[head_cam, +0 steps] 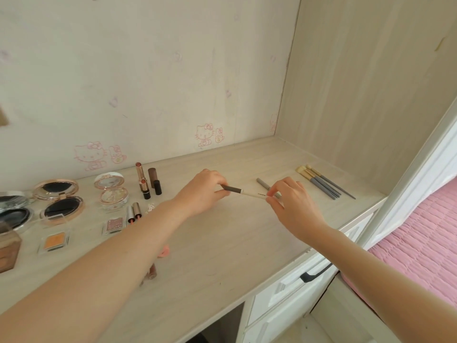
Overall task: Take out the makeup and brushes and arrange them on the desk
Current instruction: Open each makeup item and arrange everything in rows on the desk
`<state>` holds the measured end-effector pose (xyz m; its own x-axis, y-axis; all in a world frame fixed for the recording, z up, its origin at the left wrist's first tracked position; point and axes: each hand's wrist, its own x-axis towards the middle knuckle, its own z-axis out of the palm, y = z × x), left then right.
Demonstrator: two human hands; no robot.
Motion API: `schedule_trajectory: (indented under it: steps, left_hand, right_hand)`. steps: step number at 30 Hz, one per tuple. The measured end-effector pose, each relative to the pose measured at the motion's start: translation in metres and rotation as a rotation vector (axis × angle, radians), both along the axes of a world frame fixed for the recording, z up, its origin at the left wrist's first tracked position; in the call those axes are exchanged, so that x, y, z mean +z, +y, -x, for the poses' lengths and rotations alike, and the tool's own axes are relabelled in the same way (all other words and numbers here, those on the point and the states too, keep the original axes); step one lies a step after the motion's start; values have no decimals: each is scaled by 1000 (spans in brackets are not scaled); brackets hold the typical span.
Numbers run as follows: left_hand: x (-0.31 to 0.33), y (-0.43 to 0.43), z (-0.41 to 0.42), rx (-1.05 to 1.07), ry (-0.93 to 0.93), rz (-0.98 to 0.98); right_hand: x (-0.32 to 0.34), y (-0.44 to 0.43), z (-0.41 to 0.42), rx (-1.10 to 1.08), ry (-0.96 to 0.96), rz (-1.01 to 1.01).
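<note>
Both hands hold one slim white makeup pencil (249,193) with a dark end, just above the pale wooden desk (222,243). My left hand (202,191) pinches its dark end. My right hand (289,201) pinches the white end. A grey pencil (262,183) lies on the desk behind my right hand, partly hidden. Several grey-handled brushes (324,183) lie side by side at the right. Open compacts (60,200), lipsticks (144,181) and small eyeshadow cases (112,225) are laid out at the left.
The wall with cartoon cat prints (205,134) runs behind the desk, and a side panel closes off the right. White drawers with a black handle (314,274) sit under the desk edge. A pink bedspread (420,243) is at the far right.
</note>
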<state>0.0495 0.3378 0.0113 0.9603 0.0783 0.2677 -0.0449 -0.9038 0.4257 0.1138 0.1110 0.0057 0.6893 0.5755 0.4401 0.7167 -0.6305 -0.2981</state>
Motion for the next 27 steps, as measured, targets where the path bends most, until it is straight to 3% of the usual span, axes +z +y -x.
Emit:
schedule_trajectory:
  steps: [9,16,27]
  left_hand:
    - [27,21,75,-2,-47,426]
    - [32,36,127,47,-148,836]
    - [12,43,191,248,-338,1024]
  right_hand:
    - [9,32,37,151,117,-78]
    - [18,71,84,279,326,-226]
    - [28,137,150,369,518,-381]
